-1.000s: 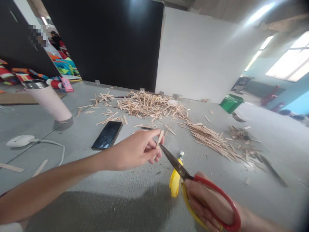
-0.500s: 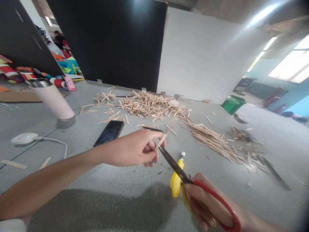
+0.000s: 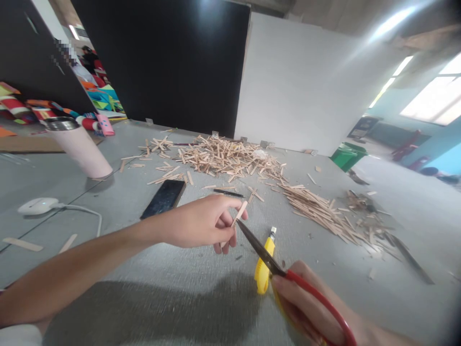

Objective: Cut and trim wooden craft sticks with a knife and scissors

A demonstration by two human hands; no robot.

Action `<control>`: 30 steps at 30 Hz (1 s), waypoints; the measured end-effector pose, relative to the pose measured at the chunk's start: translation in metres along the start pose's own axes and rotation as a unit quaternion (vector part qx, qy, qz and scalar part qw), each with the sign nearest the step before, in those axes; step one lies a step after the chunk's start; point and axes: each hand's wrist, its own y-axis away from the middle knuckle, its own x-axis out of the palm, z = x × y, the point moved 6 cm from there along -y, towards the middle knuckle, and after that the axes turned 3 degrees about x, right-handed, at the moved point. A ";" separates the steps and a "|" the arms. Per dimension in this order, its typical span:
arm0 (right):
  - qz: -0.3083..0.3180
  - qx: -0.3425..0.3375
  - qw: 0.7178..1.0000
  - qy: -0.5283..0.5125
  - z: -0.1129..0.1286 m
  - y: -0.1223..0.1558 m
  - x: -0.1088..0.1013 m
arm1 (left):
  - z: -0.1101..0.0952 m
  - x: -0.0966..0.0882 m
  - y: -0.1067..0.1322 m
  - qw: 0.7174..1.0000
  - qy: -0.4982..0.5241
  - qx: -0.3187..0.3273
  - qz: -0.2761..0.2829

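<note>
Held up over the grey table, a thin wooden craft stick (image 3: 242,210) is pinched in the fingers of my left hand (image 3: 201,221). My right hand (image 3: 306,298) grips a pair of scissors (image 3: 261,250) by red and yellow handles. Their dark blades point up and left, the tips at the stick beside my left fingers; the blades look nearly closed. Below the blades lies a yellow utility knife (image 3: 263,271), flat on the table. Just beyond my left hand is a slim black pen-like rod (image 3: 228,192).
A large heap of craft sticks (image 3: 226,156) lies at the back, with a longer pile (image 3: 320,211) to the right. Left of my hands are a phone (image 3: 163,198), a pink bottle (image 3: 81,149) and a white corded device (image 3: 38,206). A metal blade (image 3: 410,259) lies far right.
The stick now stands more exposed in my left fingers, which have shifted slightly around it. The scissors have moved a little to the left, their tips staying at the stick.
</note>
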 end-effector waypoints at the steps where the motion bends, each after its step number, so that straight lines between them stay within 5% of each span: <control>1: -0.002 -0.002 1.000 0.005 0.001 0.001 0.000 | 0.001 0.000 0.001 1.000 -0.014 -0.002 -0.011; 6: 0.005 0.022 1.000 0.012 -0.001 0.003 -0.005 | -0.003 -0.003 0.004 0.994 -0.101 0.033 -0.039; 10: 0.030 0.044 0.998 -0.028 -0.002 0.001 -0.008 | -0.002 -0.005 0.002 0.999 -0.012 0.042 0.000; 16: -0.002 -0.023 1.000 -0.019 0.013 0.006 -0.013 | 0.001 -0.008 -0.003 0.995 0.080 0.051 0.005; 30: -0.013 0.030 0.999 0.023 0.018 0.008 -0.010 | -0.006 -0.004 0.004 0.999 0.027 0.047 0.009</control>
